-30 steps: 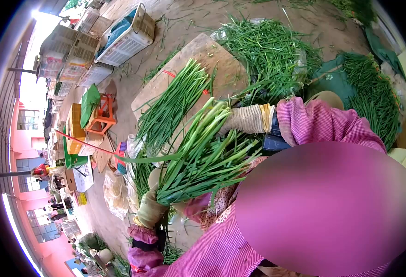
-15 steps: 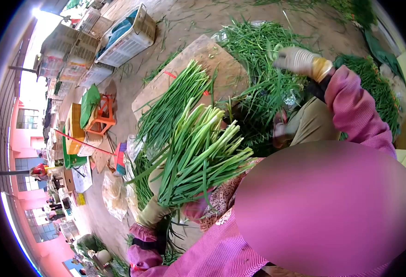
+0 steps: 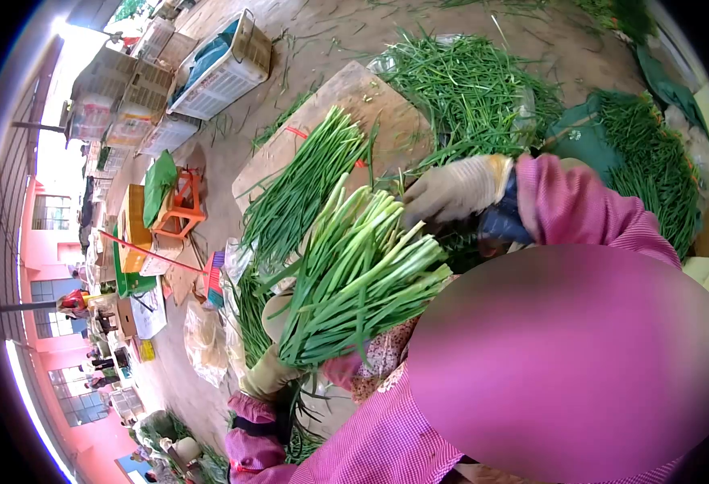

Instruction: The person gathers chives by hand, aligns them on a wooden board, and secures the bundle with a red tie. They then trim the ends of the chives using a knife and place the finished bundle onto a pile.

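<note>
My left hand point(image 3: 271, 373), in a pale glove, is closed around the leafy end of a thick bunch of chives point(image 3: 354, 282). The bunch rests across my forearm and lap, its pale stem ends pointing up and right. At those stem ends is my gloved right hand point(image 3: 455, 192), fingers bent together and slightly blurred; whatever they pinch is hidden. A second bunch of chives point(image 3: 310, 181) lies on a wooden board point(image 3: 403, 121), next to red ties point(image 3: 296, 131). Beyond the right hand spreads a loose heap of chives point(image 3: 471, 93).
More chives point(image 3: 649, 165) lie on green cloth at the right. White crates point(image 3: 221, 68) stand at the upper left, near an orange stool point(image 3: 183, 202). A broom point(image 3: 213, 274) and a clear plastic bag point(image 3: 205, 335) are on the floor. Other people are in the background.
My right hand has come down and left from above the loose heap to the stem ends of the held bunch. The left hand keeps its hold, nearly still.
</note>
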Demonstrator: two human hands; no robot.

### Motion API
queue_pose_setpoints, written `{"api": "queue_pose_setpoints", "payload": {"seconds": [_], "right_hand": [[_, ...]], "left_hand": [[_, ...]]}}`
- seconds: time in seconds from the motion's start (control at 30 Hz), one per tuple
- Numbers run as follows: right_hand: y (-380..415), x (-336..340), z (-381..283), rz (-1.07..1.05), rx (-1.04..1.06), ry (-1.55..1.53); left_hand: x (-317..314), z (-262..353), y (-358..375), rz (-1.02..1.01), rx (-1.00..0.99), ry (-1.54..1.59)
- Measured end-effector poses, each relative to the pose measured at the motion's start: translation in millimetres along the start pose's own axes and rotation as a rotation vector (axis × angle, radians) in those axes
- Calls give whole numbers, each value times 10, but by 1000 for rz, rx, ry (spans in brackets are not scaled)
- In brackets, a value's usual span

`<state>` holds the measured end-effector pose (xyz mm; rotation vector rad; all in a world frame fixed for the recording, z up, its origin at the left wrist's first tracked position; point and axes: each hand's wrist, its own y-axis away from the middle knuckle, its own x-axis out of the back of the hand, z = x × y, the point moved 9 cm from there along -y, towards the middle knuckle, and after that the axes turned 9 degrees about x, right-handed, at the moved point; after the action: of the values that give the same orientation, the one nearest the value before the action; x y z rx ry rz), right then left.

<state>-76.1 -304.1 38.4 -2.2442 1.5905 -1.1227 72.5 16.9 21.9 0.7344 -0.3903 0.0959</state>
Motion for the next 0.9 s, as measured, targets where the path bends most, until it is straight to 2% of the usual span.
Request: {"api": "queue_pose_setpoints", "payload": {"seconds": [0.03, 0.07, 0.13, 0.17, 0.2, 0.23, 0.27, 0.3, 0.33, 0.37, 0.4, 0.47, 0.5, 0.53, 0.6, 0.63, 0.67, 0.73, 0.77, 0.83, 0.87, 0.9], "right_hand": [[78, 175, -97, 30, -33, -183], [173, 349, -151, 60, -66, -366], [890, 594, 488, 504, -747, -862], [842, 665, 464, 501, -750, -861], [982, 777, 523, 174, -1043, -219], [1051, 999, 485, -169, -1241, 449], [928, 980, 392, -215, -1375, 569], [789, 859, 592, -98, -1071, 406], [662, 755, 705, 12, -762, 241], [515, 624, 655, 221, -800, -27], [304, 426, 623, 429, -822, -297], [-67, 236, 523, 252, -632, -99], [-123, 143, 584, 192, -487, -32], [-138, 190, 554, 172, -717, 98], [59, 375, 808, -149, -669, 869], [241, 662, 788, -147, -900, 873], [437, 974, 727, -143, -1131, 875], [989, 1346, 827, -45, -1416, 769], [1049, 1314, 802, -44, -1417, 767], [955, 1375, 491, -45, -1336, 1147], [858, 1347, 379, -41, -1335, 1150], [696, 1160, 389, 3, -1232, 811]], "left_hand": [[-11, -28, 25, -18, 110, 58], [-5, -90, 32, -16, 109, 62], [11, -326, 45, -11, 186, 11], [-5, -289, 53, -7, 166, 65], [-15, -291, 50, -7, 165, 66], [-11, -247, 38, 2, 112, 20], [-8, -177, 16, 6, 59, -28], [-23, -131, -24, 2, 53, -30], [-46, -100, -43, -8, 112, 108], [-74, -67, -46, -17, 176, 243], [-89, 53, -54, -19, 180, 239], [-103, 233, -74, -17, 216, 73], [-109, 105, -80, -94, 242, 147], [-82, -6, -78, -96, 244, 143], [-109, -74, -47, -139, 148, 234], [-99, 117, -44, -95, 42, 132], [-87, 91, -29, -96, 40, 133], [-98, -268, 54, -132, 323, 349], [-101, -234, 10, -135, 206, 372], [-98, -263, -13, -135, 222, 396], [-99, -246, -40, -133, 236, 422], [-98, -213, -56, -138, 243, 390]]}}
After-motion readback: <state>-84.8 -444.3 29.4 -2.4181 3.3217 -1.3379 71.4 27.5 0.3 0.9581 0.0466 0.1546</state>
